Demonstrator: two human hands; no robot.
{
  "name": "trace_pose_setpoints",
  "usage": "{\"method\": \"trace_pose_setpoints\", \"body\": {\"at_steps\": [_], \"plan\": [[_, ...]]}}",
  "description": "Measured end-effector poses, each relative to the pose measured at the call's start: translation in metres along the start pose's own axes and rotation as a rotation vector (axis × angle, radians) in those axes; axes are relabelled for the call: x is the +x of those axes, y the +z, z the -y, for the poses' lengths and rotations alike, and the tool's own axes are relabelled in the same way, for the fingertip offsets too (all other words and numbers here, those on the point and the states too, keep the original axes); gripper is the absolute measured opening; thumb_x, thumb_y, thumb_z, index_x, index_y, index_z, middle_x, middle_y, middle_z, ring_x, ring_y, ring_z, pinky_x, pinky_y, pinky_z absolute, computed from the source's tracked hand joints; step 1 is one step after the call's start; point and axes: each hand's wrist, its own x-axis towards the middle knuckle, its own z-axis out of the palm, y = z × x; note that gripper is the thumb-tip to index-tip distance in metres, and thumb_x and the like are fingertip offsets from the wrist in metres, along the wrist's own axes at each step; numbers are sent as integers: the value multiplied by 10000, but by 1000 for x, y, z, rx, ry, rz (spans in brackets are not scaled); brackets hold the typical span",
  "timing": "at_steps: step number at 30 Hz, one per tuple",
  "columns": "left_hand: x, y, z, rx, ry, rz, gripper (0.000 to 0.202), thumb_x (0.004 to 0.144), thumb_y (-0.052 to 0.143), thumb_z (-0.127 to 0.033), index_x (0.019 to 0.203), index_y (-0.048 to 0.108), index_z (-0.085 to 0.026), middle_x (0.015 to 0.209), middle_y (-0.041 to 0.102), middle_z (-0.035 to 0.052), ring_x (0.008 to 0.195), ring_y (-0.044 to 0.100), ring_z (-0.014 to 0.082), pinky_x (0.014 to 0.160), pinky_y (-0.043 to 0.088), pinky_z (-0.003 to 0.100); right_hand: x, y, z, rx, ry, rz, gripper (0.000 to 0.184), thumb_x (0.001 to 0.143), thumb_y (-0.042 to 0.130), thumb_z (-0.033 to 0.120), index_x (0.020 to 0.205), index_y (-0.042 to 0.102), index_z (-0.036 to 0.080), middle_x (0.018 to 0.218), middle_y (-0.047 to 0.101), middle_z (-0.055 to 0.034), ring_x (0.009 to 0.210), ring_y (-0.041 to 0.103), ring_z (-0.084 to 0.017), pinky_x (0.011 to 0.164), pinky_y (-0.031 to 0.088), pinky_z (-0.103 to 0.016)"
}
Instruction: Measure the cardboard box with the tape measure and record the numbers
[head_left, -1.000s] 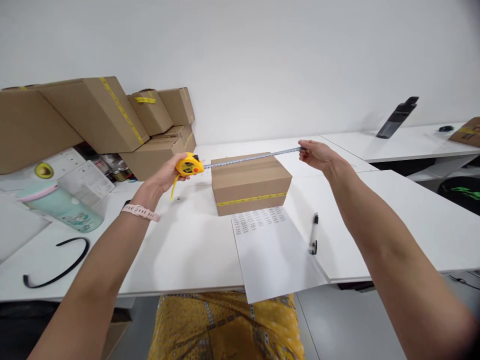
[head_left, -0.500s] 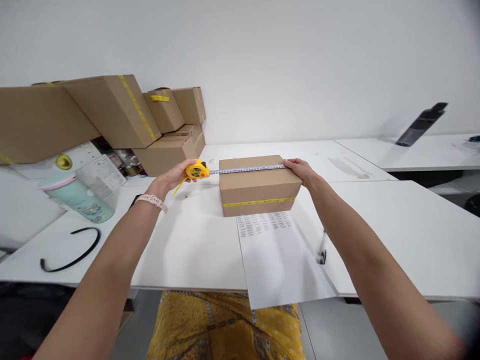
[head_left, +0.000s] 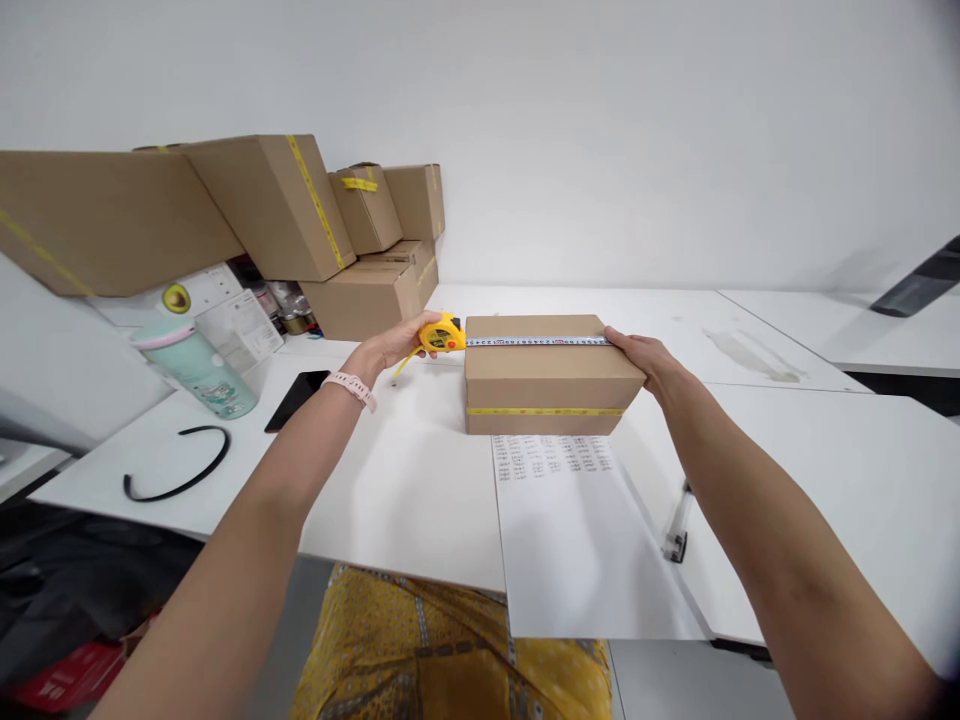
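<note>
Tape measure (head_left: pixel 444 334) looked light, stiff, best cupped.
Left fingers (head_left: pixel 414 327) clasped it; right fingers (head_left: pixel 620 338) pinned blade (head_left: pixel 536 341) to box (head_left: pixel 549 388).

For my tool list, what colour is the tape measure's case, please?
The tape measure's case is mainly yellow, best seen in the head view.

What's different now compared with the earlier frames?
The right hand, earlier out past the box, has come in leftward to the box's right edge. The strip, shorter now, lies across the top. The left hand has brought the tape measure rightward to the left edge. The left grip, box and paper stayed as they were.
</note>
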Motion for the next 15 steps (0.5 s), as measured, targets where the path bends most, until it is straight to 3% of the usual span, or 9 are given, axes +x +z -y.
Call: {"method": "trace_pose_setpoints", "body": {"at_steps": [10, 15], "plan": [[-2, 2, 5, 21, 18, -30, 503, 786, 653, -607, 1062, 699, -189, 1013, 728, 97, 721, 616, 175, 597, 445, 292, 5, 3, -2, -175, -135, -128, 399, 769, 827, 450, 630, 538, 211, 684, 620, -50, 605, 534, -150, 507, 416, -293], [-17, 3, -20, 78, 32, -33, 443, 759, 711, -513, 1005, 727, -145, 1052, 739, 117, 802, 637, 189, 670, 493, 297, 15, -3, -2, -162, -235, -148, 437, 746, 841, 460, 611, 494, 231, 602, 547, -3, 585, 476, -145, 516, 404, -301]]}}
